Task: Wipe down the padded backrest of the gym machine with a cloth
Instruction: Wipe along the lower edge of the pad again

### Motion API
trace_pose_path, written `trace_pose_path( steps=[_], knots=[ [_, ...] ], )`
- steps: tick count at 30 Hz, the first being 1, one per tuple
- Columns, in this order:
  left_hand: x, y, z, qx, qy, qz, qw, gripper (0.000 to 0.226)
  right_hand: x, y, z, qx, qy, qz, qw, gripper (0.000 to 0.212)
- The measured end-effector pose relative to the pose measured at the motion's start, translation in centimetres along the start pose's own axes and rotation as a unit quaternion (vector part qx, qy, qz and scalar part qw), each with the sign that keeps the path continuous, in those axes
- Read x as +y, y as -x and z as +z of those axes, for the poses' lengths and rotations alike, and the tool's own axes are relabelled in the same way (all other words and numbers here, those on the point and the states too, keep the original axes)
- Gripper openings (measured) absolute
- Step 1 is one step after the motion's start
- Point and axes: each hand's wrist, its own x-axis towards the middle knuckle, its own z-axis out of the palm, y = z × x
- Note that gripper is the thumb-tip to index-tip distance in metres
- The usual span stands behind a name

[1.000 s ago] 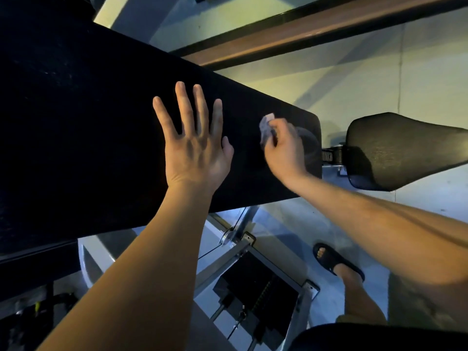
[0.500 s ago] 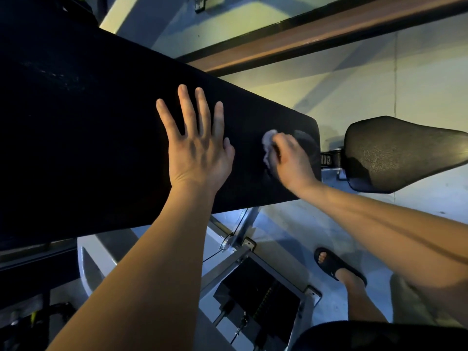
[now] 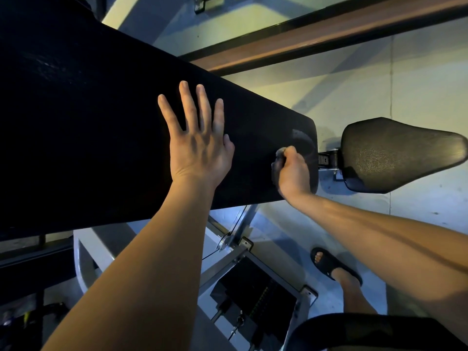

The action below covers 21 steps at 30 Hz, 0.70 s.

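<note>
The black padded backrest (image 3: 101, 138) fills the left and middle of the view. The left hand (image 3: 200, 145) lies flat on it with fingers straight and spread, holding nothing. Right of it, the right hand (image 3: 293, 171) clenches a small crumpled cloth (image 3: 278, 158) against the backrest's right end. Just beyond that end is the black seat pad (image 3: 395, 155). Below, a foot in a black sandal (image 3: 331, 267) stands on the floor.

Bare arms on both sides: left forearm (image 3: 141, 274) and right forearm (image 3: 379, 239) uncovered up to the frame edge, with left hand (image 3: 200, 150) and right hand (image 3: 292, 173) bare as well. Tendons and veins ridged across the back of the left hand. Below, a black open-toed slide sandal (image 3: 331, 265) with one broad strap, toes showing, bare lower leg (image 3: 354, 297) above.
</note>
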Motion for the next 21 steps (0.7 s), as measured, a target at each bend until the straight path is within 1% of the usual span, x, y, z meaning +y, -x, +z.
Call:
trace_pose_path(
  steps=[1,2,3,4,5,6,7,9,10,11,12,13,14,15,16,17,19,20,21],
  knots=[
    [0.0,0.0,0.0,0.002,0.001,-0.001,1.0,0.071,0.0,0.8,0.5,0.0,0.025,-0.045,0.999,0.02],
    [0.0,0.0,0.0,0.003,0.0,-0.002,1.0,0.071,-0.4,2.0,0.8,-0.019,0.042,-0.131,0.99,0.012],
    [0.0,0.0,0.1,0.003,-0.001,-0.002,1.0,0.071,-0.5,3.0,0.9,-0.05,0.046,-0.219,0.973,0.007],
    [0.1,-0.1,0.1,0.002,-0.001,-0.001,1.0,0.071,0.0,3.4,0.7,-0.081,0.061,-0.285,0.953,0.005],
    [0.1,-0.1,0.0,-0.001,0.001,0.001,1.0,0.071,0.5,3.3,0.4,-0.104,0.089,-0.325,0.936,0.007],
    [0.1,-0.1,0.0,-0.003,0.003,0.003,1.0,0.07,1.2,2.4,-0.1,-0.108,0.137,-0.34,0.924,0.01],
    [0.1,0.0,0.0,-0.002,0.002,0.003,1.0,0.07,1.8,1.4,-0.4,-0.106,0.177,-0.329,0.921,0.012],
    [0.2,-0.1,0.1,0.002,0.003,0.001,1.0,0.07,2.7,-0.5,-1.0,-0.084,0.221,-0.22,0.946,0.014],
    [0.2,-0.1,0.2,0.003,0.004,0.0,1.0,0.07,2.6,-0.5,-0.8,-0.065,0.216,-0.184,0.957,0.014],
    [0.2,-0.2,0.1,0.003,0.004,0.0,1.0,0.07,2.4,0.1,-0.4,-0.045,0.188,-0.171,0.966,0.013],
    [0.3,-0.2,0.1,0.003,0.004,-0.001,1.0,0.07,2.0,1.0,0.1,-0.031,0.168,-0.172,0.97,0.014],
    [0.4,-0.2,0.1,0.003,0.003,-0.002,1.0,0.07,1.6,2.1,0.4,-0.038,0.151,-0.212,0.965,0.014],
    [0.4,-0.2,0.2,0.004,0.002,-0.002,1.0,0.07,1.5,2.8,0.5,-0.068,0.147,-0.243,0.957,0.009],
    [0.5,-0.3,0.2,0.004,0.001,-0.002,1.0,0.07,1.7,3.1,0.4,-0.106,0.17,-0.279,0.939,0.003],
    [0.5,-0.2,0.1,0.002,0.0,-0.002,1.0,0.07,1.6,3.1,-0.2,-0.148,0.2,-0.277,0.928,0.007],
    [0.5,-0.1,0.0,0.001,-0.001,-0.002,1.0,0.07,2.1,2.4,-0.6,-0.158,0.224,-0.281,0.92,0.01],
    [0.4,-0.1,0.0,0.006,-0.003,-0.002,1.0,0.07,2.9,0.9,-1.5,-0.134,0.209,-0.276,0.928,0.004],
    [0.5,-0.1,0.0,0.008,-0.003,-0.001,1.0,0.07,2.9,0.9,-1.7,-0.118,0.186,-0.252,0.942,0.008],
    [0.5,-0.2,-0.1,0.005,-0.003,-0.001,1.0,0.07,2.9,1.2,-1.8,-0.103,0.175,-0.235,0.951,0.017]
  ],
)
